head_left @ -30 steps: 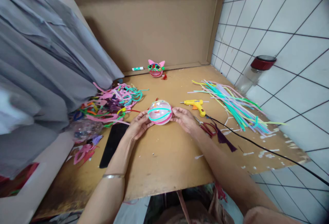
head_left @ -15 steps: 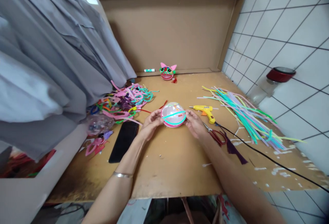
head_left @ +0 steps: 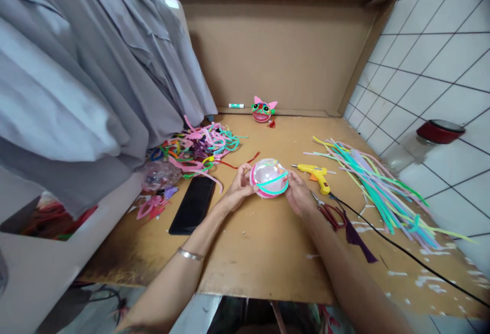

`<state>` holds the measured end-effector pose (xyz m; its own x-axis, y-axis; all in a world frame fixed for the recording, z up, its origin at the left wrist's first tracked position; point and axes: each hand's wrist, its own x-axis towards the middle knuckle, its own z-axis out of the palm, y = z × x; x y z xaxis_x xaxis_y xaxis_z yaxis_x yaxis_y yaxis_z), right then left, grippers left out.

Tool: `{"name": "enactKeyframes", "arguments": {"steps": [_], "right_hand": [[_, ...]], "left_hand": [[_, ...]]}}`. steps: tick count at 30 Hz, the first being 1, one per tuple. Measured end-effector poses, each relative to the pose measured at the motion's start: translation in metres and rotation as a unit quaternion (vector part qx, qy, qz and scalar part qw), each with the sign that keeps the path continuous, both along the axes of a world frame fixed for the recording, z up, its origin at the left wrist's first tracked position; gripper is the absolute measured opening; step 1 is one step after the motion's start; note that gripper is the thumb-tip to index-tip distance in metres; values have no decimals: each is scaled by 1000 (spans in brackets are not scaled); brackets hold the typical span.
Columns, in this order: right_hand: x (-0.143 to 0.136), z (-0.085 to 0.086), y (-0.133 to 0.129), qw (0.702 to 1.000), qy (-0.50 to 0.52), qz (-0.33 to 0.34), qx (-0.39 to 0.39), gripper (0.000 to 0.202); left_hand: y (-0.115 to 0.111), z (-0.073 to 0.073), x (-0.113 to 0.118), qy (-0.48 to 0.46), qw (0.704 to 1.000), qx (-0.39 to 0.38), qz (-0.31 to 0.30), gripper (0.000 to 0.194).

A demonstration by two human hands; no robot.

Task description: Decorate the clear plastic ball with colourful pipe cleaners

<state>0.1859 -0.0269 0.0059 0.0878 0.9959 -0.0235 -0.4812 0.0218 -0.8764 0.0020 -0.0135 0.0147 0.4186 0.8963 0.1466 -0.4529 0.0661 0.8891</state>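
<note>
Between my two hands is a clear plastic ball (head_left: pixel 269 174) with pink and turquoise pipe cleaners fixed round it. My left hand (head_left: pixel 240 187) grips its left side with thumb and fingers. The fingers of my right hand (head_left: pixel 298 191) close on its right edge. To the right of the ball lies a yellow glue gun (head_left: pixel 314 173), its nozzle pointing left. Red-handled scissors (head_left: pixel 331 215) and a dark purple tassel (head_left: pixel 358 239) rest beside my right forearm. A black phone (head_left: pixel 192 205) lies left of my left hand.
Loose pipe cleaners (head_left: pixel 377 188) lie in a bundle at right, near a red-lidded jar (head_left: pixel 424 142). A tangled pile of pipe cleaners (head_left: pixel 206 142) sits at left. At the back are a decorated cat-eared ball (head_left: pixel 262 112) and a glue stick (head_left: pixel 236 105). The gun's black cord (head_left: pixel 401 244) crosses the right side.
The ball has turned in my hands, so its turquoise strip tilts more and pink shows along the left side. The whole view has shifted, with things appearing further right.
</note>
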Motion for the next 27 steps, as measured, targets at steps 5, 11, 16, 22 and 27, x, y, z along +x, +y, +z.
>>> {"name": "enactKeyframes", "arguments": {"steps": [5,11,16,22,27], "right_hand": [[0,9,-2,999,-26,-19,-22,31],[6,13,-1,988,-87,-127,-7,17],[2,15,-5,980,-134,-144,32,21],[0,19,-7,966,-197,-158,60,13],[0,16,-6,962,-193,-187,45,15]], "left_hand": [[-2,4,-2,-42,997,-66,-15,69],[-5,9,-3,-73,991,-97,-62,68],[-2,9,-5,-81,989,-111,-59,71],[-1,6,-6,-42,993,-106,-45,68],[-1,7,-5,-18,994,-102,-27,65]]}}
